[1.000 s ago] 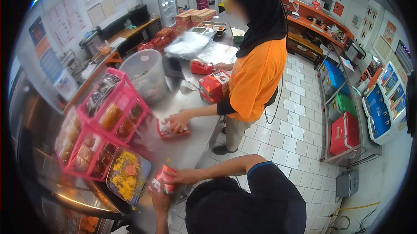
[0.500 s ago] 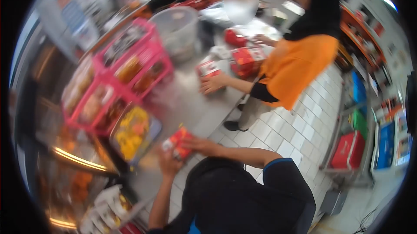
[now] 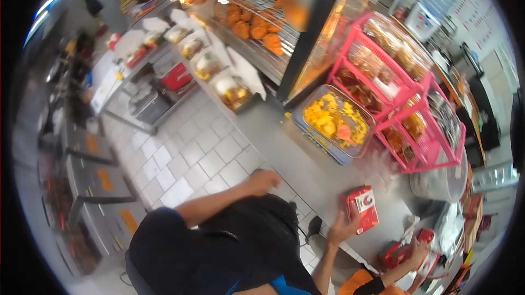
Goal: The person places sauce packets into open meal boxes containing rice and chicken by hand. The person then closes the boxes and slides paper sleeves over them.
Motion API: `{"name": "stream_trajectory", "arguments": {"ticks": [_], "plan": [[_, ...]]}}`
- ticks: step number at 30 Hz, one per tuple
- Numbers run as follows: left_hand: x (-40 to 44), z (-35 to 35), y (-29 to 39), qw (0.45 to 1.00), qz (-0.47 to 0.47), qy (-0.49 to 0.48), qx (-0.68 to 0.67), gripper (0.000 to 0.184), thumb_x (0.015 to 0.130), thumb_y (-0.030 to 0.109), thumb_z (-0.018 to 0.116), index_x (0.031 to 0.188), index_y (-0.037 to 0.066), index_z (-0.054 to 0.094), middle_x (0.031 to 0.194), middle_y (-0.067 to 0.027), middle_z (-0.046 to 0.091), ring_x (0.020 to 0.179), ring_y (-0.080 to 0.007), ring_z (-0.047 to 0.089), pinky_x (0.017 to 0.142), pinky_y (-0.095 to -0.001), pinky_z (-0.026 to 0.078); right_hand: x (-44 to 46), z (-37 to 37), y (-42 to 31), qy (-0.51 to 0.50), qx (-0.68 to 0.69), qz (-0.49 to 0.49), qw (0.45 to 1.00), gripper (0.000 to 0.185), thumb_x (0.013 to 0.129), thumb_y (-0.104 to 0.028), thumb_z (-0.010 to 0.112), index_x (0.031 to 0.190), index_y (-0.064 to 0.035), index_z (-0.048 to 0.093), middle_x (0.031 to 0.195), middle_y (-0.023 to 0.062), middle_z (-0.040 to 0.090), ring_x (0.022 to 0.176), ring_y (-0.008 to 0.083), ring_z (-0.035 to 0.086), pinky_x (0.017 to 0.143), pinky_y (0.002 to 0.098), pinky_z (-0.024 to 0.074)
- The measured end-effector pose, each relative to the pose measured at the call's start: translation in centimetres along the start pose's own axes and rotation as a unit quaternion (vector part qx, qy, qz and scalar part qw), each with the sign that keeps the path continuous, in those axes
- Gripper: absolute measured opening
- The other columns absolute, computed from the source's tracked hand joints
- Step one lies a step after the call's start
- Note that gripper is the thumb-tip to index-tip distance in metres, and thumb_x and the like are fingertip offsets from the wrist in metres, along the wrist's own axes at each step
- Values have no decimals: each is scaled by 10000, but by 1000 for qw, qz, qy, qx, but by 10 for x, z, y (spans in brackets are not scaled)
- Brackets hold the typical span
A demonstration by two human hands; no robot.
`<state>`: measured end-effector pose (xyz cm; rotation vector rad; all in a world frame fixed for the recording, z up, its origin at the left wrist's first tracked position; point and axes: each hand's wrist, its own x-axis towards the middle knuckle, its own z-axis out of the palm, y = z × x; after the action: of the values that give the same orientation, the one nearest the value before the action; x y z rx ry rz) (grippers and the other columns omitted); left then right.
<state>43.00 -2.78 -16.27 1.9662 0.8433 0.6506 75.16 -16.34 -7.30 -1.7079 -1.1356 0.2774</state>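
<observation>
Tiled floor (image 3: 191, 155) opens as a walkway beside a metal counter (image 3: 268, 136), whose straight edge runs diagonally through this busy food kitchen. Across the walkway are a metal trolley (image 3: 124, 121) and grey bins with orange labels (image 3: 106, 181), so the open floor is bounded on both sides.

A person in a black shirt stands against the counter edge. Their left hand (image 3: 263, 182) hangs in the air over the floor, just off that edge, its fingers bent; blur keeps me from telling whether they are clenched. Their right hand (image 3: 340, 230) is at the counter's edge with thumb and fingers loosely spread, right beside a red box (image 3: 365, 207); whether the fingertips touch it, I cannot tell. That box, printed with a white panel, sits on the counter near its edge.

Smooth metal stretches between the red box and a tray (image 3: 330, 140) of yellow food. Pink baskets (image 3: 376, 54) of wrapped goods crowd the tray's far side, with a clear tub (image 3: 440, 183) behind them. Farther along, open cartons (image 3: 247, 73) line the counter before a lit cabinet of fried pieces (image 3: 254, 24). Close by the red box, a co-worker's orange sleeve (image 3: 356, 283) and hand (image 3: 418, 254) reach among other red packages (image 3: 392, 254).
</observation>
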Motion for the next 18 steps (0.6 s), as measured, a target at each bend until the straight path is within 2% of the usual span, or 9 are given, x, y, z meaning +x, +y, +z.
{"name": "stream_trajectory", "arguments": {"ticks": [1,3,5,7,9,11,15,16,18], "plan": [[-26,-17,-16,988,-125,63,-69,138,809,-21,544,866,21,663,851,-135,684,837,-327,673,764,-401,538,2,30,-13,-88,43,48,994,395,892,-72,676,1280,-38,610,1197,175,680,1118,270,652,1028,412,480],[-73,-66,-30,975,-160,153,18,146,855,-4,522,836,5,667,779,-145,683,756,-316,673,729,-394,540,8,116,-46,-260,95,119,953,315,968,-132,659,1265,-41,608,1023,128,732,920,206,714,876,356,561],[-107,-99,-56,949,-181,254,41,249,970,88,497,828,4,684,724,-146,678,727,-296,672,719,-382,538,14,190,-91,-370,219,152,890,342,983,-154,663,1287,-25,573,997,113,727,902,173,708,814,299,567],[-118,-136,-54,917,-278,284,24,325,1022,155,473,844,-1,695,731,-147,689,714,-283,677,718,-379,538,36,245,-157,-420,242,75,871,381,993,-176,651,1323,-22,538,983,119,728,812,175,713,804,296,570],[-126,-161,-76,897,-320,305,12,420,1065,244,448,837,-7,696,727,-134,689,685,-247,665,685,-365,535,57,320,-177,-384,251,190,868,432,982,-216,667,1328,0,525,966,143,732,707,197,720,712,295,581],[-129,-171,-113,894,-312,321,1,538,1098,354,423,805,-12,687,711,-105,676,639,-189,635,620,-342,528,76,389,-190,-307,139,164,927,453,962,-218,658,1314,29,517,925,159,730,644,218,721,597,300,573],[-107,-234,-90,905,-350,241,-11,383,1049,247,489,878,-15,708,760,-137,718,721,-235,682,701,-365,516,81,462,-137,-297,-21,57,953,420,942,-205,616,1262,61,562,884,161,721,662,235,730,551,322,573],[-107,-243,-98,902,-354,244,-33,334,1036,218,518,884,-12,706,760,-133,719,741,-227,687,716,-356,516,66,465,-104,-260,-27,-4,965,412,940,-196,600,1254,69,575,887,162,721,662,234,728,563,322,581],[-96,-258,-112,914,-319,249,-32,301,1026,194,538,882,-11,705,771,-134,720,752,-227,688,721,-354,517,47,436,-80,-227,-36,11,973,403,941,-193,594,1239,78,603,896,165,721,682,224,724,589,323,594]]}}
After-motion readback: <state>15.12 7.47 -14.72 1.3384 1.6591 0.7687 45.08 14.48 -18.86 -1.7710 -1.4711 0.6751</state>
